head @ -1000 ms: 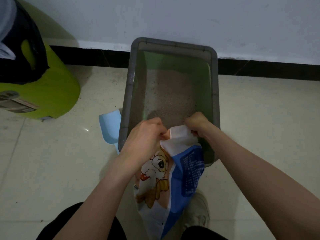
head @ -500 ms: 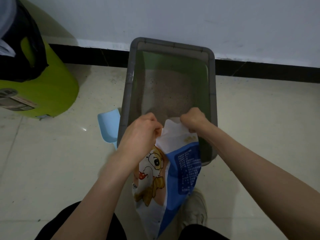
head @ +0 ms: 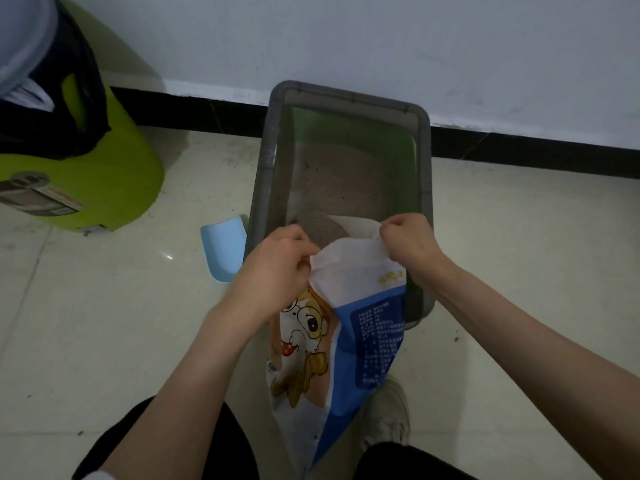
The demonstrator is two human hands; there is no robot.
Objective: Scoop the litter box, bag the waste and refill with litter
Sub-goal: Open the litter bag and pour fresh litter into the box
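Tiled floor (head: 104, 341) below a white wall, items listed left to right. Green bin (head: 104, 188) lined with a black bag: far left. Blue scoop (head: 221, 251): laid on the floor just beside the litter box (head: 263, 174). Litter bag (head: 346, 323): tilted over the box's near rim, mouth pinched at its left corner by the left hand (head: 277, 268), grip closed, and at its right corner by the right hand (head: 408, 240), likewise closed. Grey litter (head: 339, 181): spread inside the box.

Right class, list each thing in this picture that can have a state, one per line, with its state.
Litter bag: top pulled open, mouth over the box, held at both edges.
Litter box: uncovered, thin layer of litter inside.
Left hand: pinches the bag's left edge.
Right hand: pinches the bag's right edge.
Blue scoop: lying on the floor, untouched.
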